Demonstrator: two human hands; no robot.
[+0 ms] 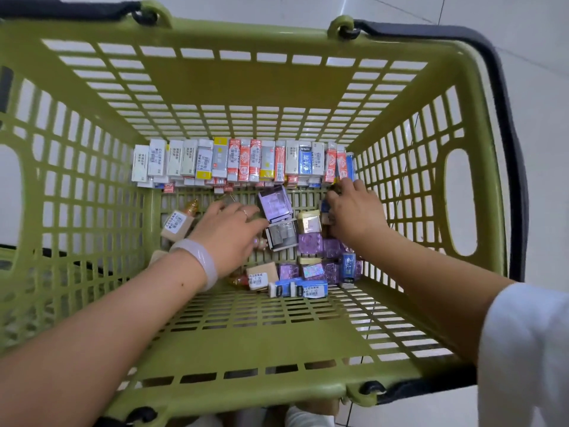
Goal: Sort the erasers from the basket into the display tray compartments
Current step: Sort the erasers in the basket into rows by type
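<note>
A green plastic basket (252,87) fills the view. Along its far wall stands a row of boxed erasers (240,161) in white, red and blue sleeves. Loose erasers (311,245) in purple, gold, grey and blue wrappers lie heaped on the floor of the basket toward the right. My left hand (228,232) reaches in with its fingers stretched over the pile, touching a grey pack (283,234). At the right wall my right hand (354,211) has its fingers curled down onto a blue eraser (325,208). No display tray is in view.
Dark carrying handles (505,143) lie folded over the basket's rim. A tan box with a price label (177,224) sits left of my left hand. Two blue-and-white erasers (300,288) lie nearest me. A pale tiled floor (538,87) surrounds the basket.
</note>
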